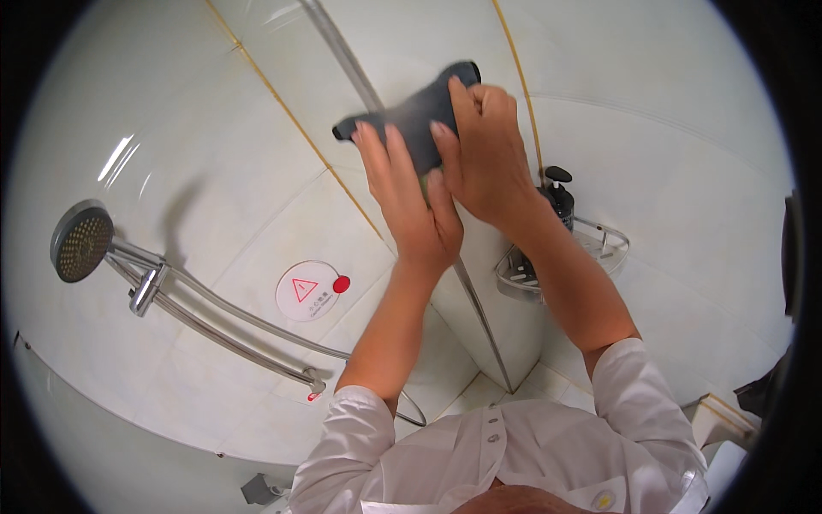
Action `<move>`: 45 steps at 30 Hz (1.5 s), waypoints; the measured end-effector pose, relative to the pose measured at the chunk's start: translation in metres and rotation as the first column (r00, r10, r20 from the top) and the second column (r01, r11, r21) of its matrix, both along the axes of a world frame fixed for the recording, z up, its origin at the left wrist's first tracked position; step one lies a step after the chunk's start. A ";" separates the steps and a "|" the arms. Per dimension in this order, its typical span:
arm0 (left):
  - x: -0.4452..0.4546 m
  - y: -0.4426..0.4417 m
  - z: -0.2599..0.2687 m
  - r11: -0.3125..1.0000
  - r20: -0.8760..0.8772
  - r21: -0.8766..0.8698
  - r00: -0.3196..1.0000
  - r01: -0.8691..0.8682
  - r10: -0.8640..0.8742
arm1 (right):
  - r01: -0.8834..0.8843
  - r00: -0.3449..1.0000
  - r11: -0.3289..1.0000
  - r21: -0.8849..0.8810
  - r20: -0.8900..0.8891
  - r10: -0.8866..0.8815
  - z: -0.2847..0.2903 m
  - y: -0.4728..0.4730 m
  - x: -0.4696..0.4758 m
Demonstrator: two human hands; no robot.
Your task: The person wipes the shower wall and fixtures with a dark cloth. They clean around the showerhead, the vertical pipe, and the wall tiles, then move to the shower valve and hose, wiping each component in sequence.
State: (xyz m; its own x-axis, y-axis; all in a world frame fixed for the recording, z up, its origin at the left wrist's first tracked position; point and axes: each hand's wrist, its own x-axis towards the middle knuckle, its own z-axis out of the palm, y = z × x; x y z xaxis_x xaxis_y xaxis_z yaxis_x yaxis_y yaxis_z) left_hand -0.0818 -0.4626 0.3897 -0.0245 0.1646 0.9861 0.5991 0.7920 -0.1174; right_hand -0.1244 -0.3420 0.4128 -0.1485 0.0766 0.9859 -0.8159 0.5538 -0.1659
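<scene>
A dark grey cloth point(420, 122) with black edging lies across a narrow metal strip point(343, 54) that runs down a shower corner. My left hand point(411, 205) holds the cloth's lower left part, fingers stretched over it. At its right side, my right hand point(491, 154) grips the cloth between thumb and bent fingers. A bit of green shows beneath the cloth between my hands; what it is I cannot tell. Whether the cloth wraps around the strip or only presses on it is hidden. Below my wrists the strip point(481, 321) continues to the floor.
To the left, a shower head point(82, 241) on a chrome rail point(218, 331) juts from the tiled wall. A round warning sign point(308, 290) is on that wall. At right, a metal corner shelf point(600, 247) carries a black pump bottle point(562, 202), close to my right forearm.
</scene>
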 end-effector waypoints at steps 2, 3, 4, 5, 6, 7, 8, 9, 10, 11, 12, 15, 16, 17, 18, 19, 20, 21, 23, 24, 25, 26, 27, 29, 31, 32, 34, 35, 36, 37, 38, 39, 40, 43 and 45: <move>-0.005 -0.005 0.021 1.000 -0.018 -0.003 1.000 0.020 -0.020 | -0.002 0.997 1.000 -0.001 -0.078 0.002 0.021 -0.004 -0.007; -0.008 -0.007 0.033 0.999 -0.028 -0.003 0.999 0.038 -0.038 | 0.019 0.995 1.000 -0.013 -0.095 -0.021 0.033 -0.006 -0.010; -0.010 -0.010 0.045 0.999 -0.048 -0.019 0.998 0.050 -0.051 | 0.037 0.990 0.999 -0.026 -0.137 -0.040 0.044 -0.008 -0.013; -0.013 -0.012 0.057 0.998 -0.078 -0.034 0.995 0.053 -0.056 | 0.054 0.983 0.998 -0.038 -0.176 -0.059 0.054 -0.010 -0.015; -0.016 -0.014 0.068 0.999 -0.065 -0.015 0.997 0.042 -0.043 | 0.061 0.984 0.997 -0.047 -0.166 -0.068 0.061 -0.010 -0.016; -0.018 -0.014 0.077 1.000 -0.054 0.005 0.998 0.031 -0.030 | 0.084 0.984 0.996 -0.043 -0.157 -0.089 0.065 -0.009 -0.017; -0.020 -0.013 0.083 0.999 -0.069 0.026 0.997 0.045 -0.043 | 0.105 0.978 0.994 -0.029 -0.180 -0.109 0.068 -0.007 -0.016; -0.019 -0.012 0.083 1.000 -0.078 0.019 0.997 0.009 -0.007 | 0.114 0.976 0.993 -0.031 -0.185 -0.118 0.069 -0.009 -0.016; -0.018 -0.011 0.081 0.999 -0.075 0.027 0.997 0.030 -0.028 | 0.096 0.978 0.995 -0.009 -0.184 -0.096 0.067 -0.009 -0.015; -0.018 -0.010 0.077 0.998 -0.077 0.037 0.996 0.047 -0.044 | 0.073 0.984 0.997 -0.001 -0.165 -0.073 0.059 -0.008 -0.011; -0.017 -0.010 0.069 0.995 -0.051 0.064 0.996 0.080 -0.077 | 0.056 0.988 0.998 0.005 -0.148 -0.054 0.049 -0.009 -0.005; -0.013 -0.018 0.038 0.991 0.021 0.087 0.994 0.101 -0.104 | -0.010 0.995 1.000 0.025 -0.098 0.012 0.020 -0.013 0.009; -0.012 -0.021 0.026 0.991 0.038 0.095 0.994 0.094 -0.098 | 0.000 0.995 1.000 0.026 -0.100 0.003 0.013 -0.015 0.013; -0.012 -0.024 0.014 0.991 0.055 0.099 0.994 0.089 -0.094 | -0.017 0.994 0.999 0.038 -0.108 0.021 0.005 -0.017 0.017; -0.012 -0.027 0.003 0.993 0.068 0.098 0.995 0.065 -0.072 | -0.034 0.993 0.998 0.049 -0.115 0.039 -0.001 -0.018 0.021; -0.012 -0.028 -0.009 0.989 0.092 0.138 0.993 0.057 -0.070 | -0.051 0.991 0.997 0.058 -0.124 0.058 -0.005 -0.019 0.025; -0.011 -0.029 -0.020 0.983 0.114 0.176 0.991 0.051 -0.072 | -0.082 0.990 0.995 0.058 -0.114 0.088 -0.009 -0.021 0.031; -0.013 -0.031 -0.027 0.976 0.129 0.209 0.988 0.057 -0.085 | -0.080 0.985 0.995 0.065 -0.147 0.089 -0.009 -0.024 0.033; -0.020 -0.041 -0.031 0.974 0.108 0.217 0.990 0.062 -0.088 | -0.068 0.974 0.995 0.076 -0.210 0.083 -0.006 -0.032 0.038; -0.025 -0.046 -0.029 0.973 0.095 0.220 0.991 0.068 -0.091 | -0.043 0.971 0.996 0.077 -0.232 0.059 -0.002 -0.035 0.039; -0.030 -0.052 -0.025 0.972 0.079 0.222 0.992 0.077 -0.097 | -0.006 0.954 0.993 0.117 -0.296 0.041 0.005 -0.036 0.037; -0.036 -0.058 -0.019 0.965 0.077 0.244 0.990 0.094 -0.116 | 0.030 0.933 0.988 0.152 -0.358 0.026 0.013 -0.037 0.036; -0.042 -0.065 -0.011 0.960 0.085 0.263 0.990 0.090 -0.116 | 0.072 0.913 0.980 0.185 -0.408 0.011 0.019 -0.038 0.036; -0.054 -0.079 0.009 0.950 0.098 0.301 0.988 0.086 -0.121 | 0.167 0.905 0.961 0.223 -0.422 -0.059 0.027 -0.044 0.039; -0.065 -0.092 0.030 0.935 0.107 0.346 0.987 0.078 -0.122 | 0.265 0.874 0.922 0.282 -0.474 -0.106 0.042 -0.049 0.035; -0.070 -0.098 0.042 0.937 0.106 0.341 0.988 0.071 -0.114 | 0.300 0.881 0.896 0.326 -0.454 -0.130 0.048 -0.051 0.034; -0.077 -0.108 0.058 0.942 0.101 0.333 0.991 0.047 -0.085 | 0.377 0.845 0.852 0.365 -0.511 -0.155 0.057 -0.055 0.032; -0.081 -0.111 0.064 0.945 0.110 0.326 0.992 0.021 -0.060 | 0.414 0.827 0.827 0.380 -0.538 -0.166 0.060 -0.057 0.031; -0.083 -0.114 0.069 0.948 0.120 0.318 0.992 -0.003 -0.037 | 0.433 0.822 0.804 0.408 -0.546 -0.166 0.063 -0.059 0.031; -0.085 -0.117 0.071 0.956 0.110 0.294 0.994 -0.015 -0.018 | 0.452 0.817 0.779 0.434 -0.552 -0.166 0.064 -0.060 0.031; -0.087 -0.121 0.073 0.962 0.101 0.270 0.995 -0.027 0.000 | 0.473 0.809 0.756 0.453 -0.563 -0.168 0.064 -0.061 0.031; -0.088 -0.124 0.072 0.968 0.093 0.246 0.996 -0.039 0.017 | 0.484 0.802 0.739 0.470 -0.575 -0.159 0.064 -0.062 0.031; -0.088 -0.126 0.068 0.972 0.075 0.234 0.997 -0.030 0.013 | 0.496 0.792 0.725 0.478 -0.591 -0.152 0.063 -0.063 0.032; -0.088 -0.130 0.047 0.972 0.068 0.233 0.998 -0.022 0.007 | 0.465 0.813 0.701 0.541 -0.573 -0.097 0.054 -0.064 0.036; -0.084 -0.124 0.021 0.962 0.112 0.272 0.994 -0.040 0.010 | 0.413 0.844 0.698 0.585 -0.533 -0.052 0.046 -0.064 0.039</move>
State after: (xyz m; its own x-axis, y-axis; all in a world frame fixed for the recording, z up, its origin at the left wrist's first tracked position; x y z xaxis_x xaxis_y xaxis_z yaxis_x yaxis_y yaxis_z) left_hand -0.1663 -0.5869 0.4111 -0.1344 -0.1126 0.9845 0.5756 0.7999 0.1700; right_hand -0.0857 -0.4060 0.4593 0.2429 -0.6432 0.7262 -0.5169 0.5476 0.6580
